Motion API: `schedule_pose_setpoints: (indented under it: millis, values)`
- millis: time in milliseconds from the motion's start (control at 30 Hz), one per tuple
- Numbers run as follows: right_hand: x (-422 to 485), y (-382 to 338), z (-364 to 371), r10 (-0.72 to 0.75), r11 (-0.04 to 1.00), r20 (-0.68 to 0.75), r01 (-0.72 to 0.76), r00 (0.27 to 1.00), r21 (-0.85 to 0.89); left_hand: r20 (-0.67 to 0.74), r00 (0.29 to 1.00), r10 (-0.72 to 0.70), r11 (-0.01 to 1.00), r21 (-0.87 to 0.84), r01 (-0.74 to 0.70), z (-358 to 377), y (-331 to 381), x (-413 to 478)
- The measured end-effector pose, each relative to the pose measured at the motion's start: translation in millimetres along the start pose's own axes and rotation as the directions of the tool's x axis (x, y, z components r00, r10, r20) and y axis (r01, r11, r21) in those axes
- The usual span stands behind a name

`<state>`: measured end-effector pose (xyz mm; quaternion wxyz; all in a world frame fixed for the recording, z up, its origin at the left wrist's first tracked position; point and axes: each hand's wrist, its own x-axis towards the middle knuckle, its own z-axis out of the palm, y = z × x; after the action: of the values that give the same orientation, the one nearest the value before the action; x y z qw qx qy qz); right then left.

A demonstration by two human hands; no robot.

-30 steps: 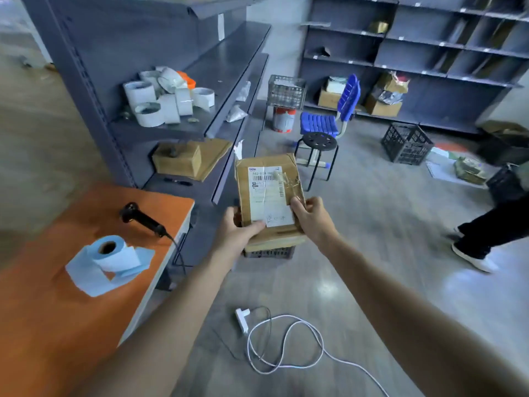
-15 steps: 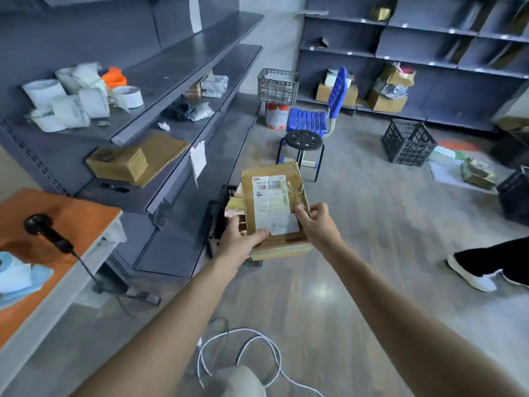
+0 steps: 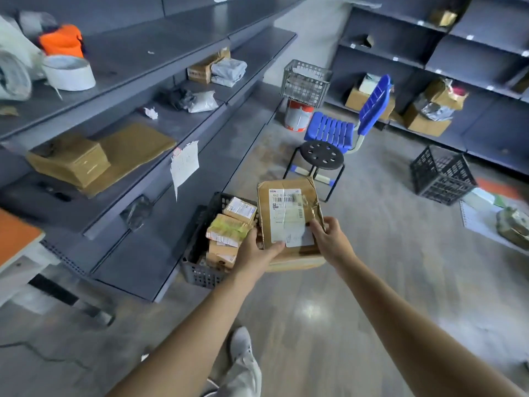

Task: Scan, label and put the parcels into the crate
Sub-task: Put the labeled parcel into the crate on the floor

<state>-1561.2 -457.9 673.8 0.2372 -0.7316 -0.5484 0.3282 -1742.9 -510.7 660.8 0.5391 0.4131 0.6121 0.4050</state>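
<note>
I hold a flat brown cardboard parcel (image 3: 289,202) with a white shipping label on top, over the right side of a dark plastic crate (image 3: 197,270) on the floor. My left hand (image 3: 256,252) grips its near left corner, thumb on the label. My right hand (image 3: 332,240) grips its near right edge. Inside the crate lie several small labelled parcels (image 3: 229,229), partly hidden by the held parcel and my left hand.
Grey shelving (image 3: 148,90) runs along the left with boxes and tape rolls. A black stool (image 3: 322,154) and blue chair (image 3: 343,130) stand just beyond the crate. Another black crate (image 3: 442,174) sits far right. An orange table corner (image 3: 14,239) is at the left.
I have walked forward and turned right, away from the orange table. The parcel has come down over the crate, whose contents now show. Both hands keep their hold.
</note>
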Motion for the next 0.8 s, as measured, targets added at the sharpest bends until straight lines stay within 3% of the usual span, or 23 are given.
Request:
schedule_pose_setpoints:
  millis: [233,400,567,800]
  values:
    - [151,-11,43,0.016,0.997,0.173,-0.003,0.985,-0.077,-0.084,0.989,-0.122,0.992,0.006,0.123,5,-2,131]
    - [228,-23,93,-0.035,0.980,0.310,0.093,0.950,-0.173,-0.219,0.947,-0.236,0.971,-0.015,0.239,-5,-24,193]
    - [295,-22,156,-0.114,0.917,0.487,0.280,0.866,-0.283,-0.323,0.878,-0.353,0.935,-0.102,0.339,-10,-67,241]
    - [367,12,247,-0.130,0.866,0.681,0.417,0.720,-0.275,-0.465,0.769,-0.438,0.898,-0.193,0.395,-1,-135,307]
